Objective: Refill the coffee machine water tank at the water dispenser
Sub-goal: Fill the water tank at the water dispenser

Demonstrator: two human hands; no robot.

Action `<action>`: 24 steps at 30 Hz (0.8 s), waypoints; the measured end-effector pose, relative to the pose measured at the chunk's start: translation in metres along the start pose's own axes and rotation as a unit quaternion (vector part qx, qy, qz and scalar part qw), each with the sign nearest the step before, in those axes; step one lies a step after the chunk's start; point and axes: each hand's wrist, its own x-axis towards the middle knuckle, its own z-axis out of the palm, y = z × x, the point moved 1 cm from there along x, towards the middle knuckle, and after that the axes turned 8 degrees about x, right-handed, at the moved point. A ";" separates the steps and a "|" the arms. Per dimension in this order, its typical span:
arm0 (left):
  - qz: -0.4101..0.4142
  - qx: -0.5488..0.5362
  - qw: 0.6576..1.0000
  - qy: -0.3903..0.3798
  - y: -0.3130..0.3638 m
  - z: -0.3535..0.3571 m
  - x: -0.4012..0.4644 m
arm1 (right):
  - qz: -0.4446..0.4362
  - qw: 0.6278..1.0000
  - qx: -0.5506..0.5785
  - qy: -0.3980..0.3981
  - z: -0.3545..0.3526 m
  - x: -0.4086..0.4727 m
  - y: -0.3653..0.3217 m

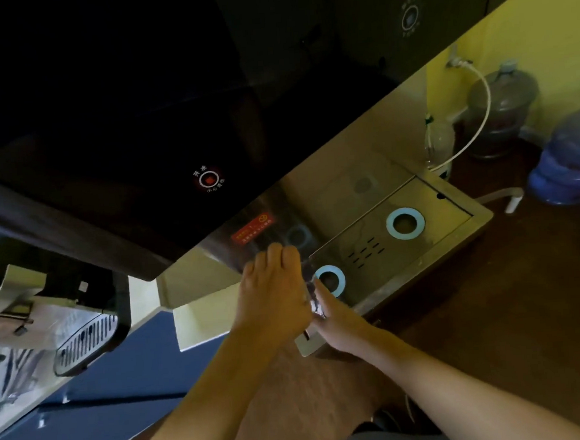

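Two hands meet over the near left corner of the water dispenser's steel drip tray. Left hand: fingers curled, knuckles up, gripping the top of a clear water tank, which is transparent, blurred and hard to trace; it stands at the tray's near left ring. Right hand: fingers stretched forward and lying along the tank's right side, beside the near blue ring. Whether those fingers press or only touch, cannot tell.

Water dispenser: dark glossy front, one lit red round button above a red warning label. One further blue ring sits far right in the tray, with slots between the two rings.

Coffee machine: black, with slotted drip grate, on the tabletop at left. Three large water bottles stand on the floor at far right, a white hose curving past them.
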 end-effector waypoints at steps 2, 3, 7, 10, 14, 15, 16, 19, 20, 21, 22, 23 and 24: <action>-0.033 -0.068 0.997 0.023 -0.008 -0.002 -0.007 | -0.020 0.997 -0.058 0.045 -0.013 -0.008 -0.006; -0.051 -0.113 0.991 0.040 -0.010 -0.003 -0.010 | -0.038 0.990 -0.109 0.078 -0.021 -0.016 -0.011; -0.109 -0.291 0.948 0.064 -0.009 -0.006 -0.015 | -0.113 0.924 -0.312 0.191 -0.060 -0.044 -0.026; -0.123 -0.384 0.912 0.079 -0.002 -0.006 -0.014 | -0.177 0.855 -0.422 0.244 -0.102 -0.058 -0.044; -0.099 -0.424 0.897 0.075 0.009 -0.008 -0.014 | -0.238 0.794 -0.521 0.205 -0.151 -0.066 -0.064; -0.094 -0.423 0.899 0.066 0.013 -0.010 -0.012 | -0.253 0.781 -0.536 0.195 -0.162 -0.066 -0.066; -0.092 -0.417 0.902 0.054 0.016 -0.013 -0.008 | -0.265 0.771 -0.548 0.186 -0.173 -0.064 -0.069; -0.090 -0.371 0.924 0.017 0.028 -0.015 0.007 | -0.305 0.748 -0.565 0.170 -0.200 -0.056 -0.074; -0.095 -0.347 0.933 0.006 0.035 -0.014 0.011 | -0.316 0.742 -0.568 0.162 -0.208 -0.053 -0.076; -0.102 -0.327 0.940 -0.008 0.043 -0.012 0.016 | -0.326 0.735 -0.575 0.151 -0.216 -0.050 -0.077; -0.111 -0.314 0.943 -0.022 0.052 -0.010 0.020 | -0.336 0.724 -0.586 0.138 -0.225 -0.047 -0.076; -0.121 -0.311 0.942 -0.031 0.061 -0.007 0.025 | -0.346 0.715 -0.595 0.125 -0.234 -0.042 -0.075; -0.129 -0.315 0.940 -0.031 0.070 -0.005 0.030 | -0.350 0.710 -0.601 0.115 -0.244 -0.038 -0.073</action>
